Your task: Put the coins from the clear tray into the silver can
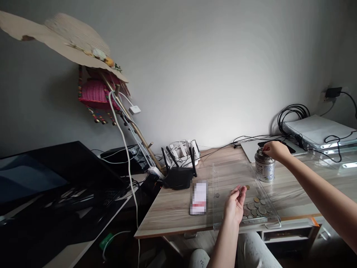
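A round metal tin [264, 167] with a printed pattern stands upright on the wooden desk. My right hand [276, 150] is at its top, fingertips pinched together over the lid; whatever they hold is too small to make out. A clear plastic tray [228, 173] lies to the left of the tin. Several coins [257, 209] are spread in its near right part, and a single coin [217, 195] lies near its left side. My left hand [234, 204] hovers over the tray, palm up with fingers curled; whether something rests in it is unclear.
A phone [199, 197] lies left of the tray, near a black router [180, 176] with antennas. Behind the tin is a silver laptop [247, 149]. Clear drawers [323, 134] and coiled black cables [292, 111] are at the right. A hat [75, 41] hangs at the upper left.
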`<action>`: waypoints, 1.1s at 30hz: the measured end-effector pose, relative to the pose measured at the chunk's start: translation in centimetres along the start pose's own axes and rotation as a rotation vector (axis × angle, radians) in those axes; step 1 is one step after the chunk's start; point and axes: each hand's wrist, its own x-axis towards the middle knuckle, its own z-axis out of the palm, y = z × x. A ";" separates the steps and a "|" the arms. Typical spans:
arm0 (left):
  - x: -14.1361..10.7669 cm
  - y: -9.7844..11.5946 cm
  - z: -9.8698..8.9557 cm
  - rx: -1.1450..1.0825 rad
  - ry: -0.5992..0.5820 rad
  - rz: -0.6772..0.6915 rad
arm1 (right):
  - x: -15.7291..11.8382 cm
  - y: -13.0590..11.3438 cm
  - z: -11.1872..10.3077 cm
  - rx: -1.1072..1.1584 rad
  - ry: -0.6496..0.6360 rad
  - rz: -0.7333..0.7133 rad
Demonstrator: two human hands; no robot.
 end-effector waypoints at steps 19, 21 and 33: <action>0.8 -0.6 -0.1 -0.001 0.114 0.071 | -10.5 -11.2 6.0 0.434 -0.319 -0.403; 0.6 -0.5 -0.1 0.017 0.056 0.025 | -9.5 -10.4 5.4 0.402 -0.285 -0.359; 0.2 -0.2 -0.2 0.047 -0.014 -0.016 | -0.2 -0.4 0.3 0.050 0.047 0.127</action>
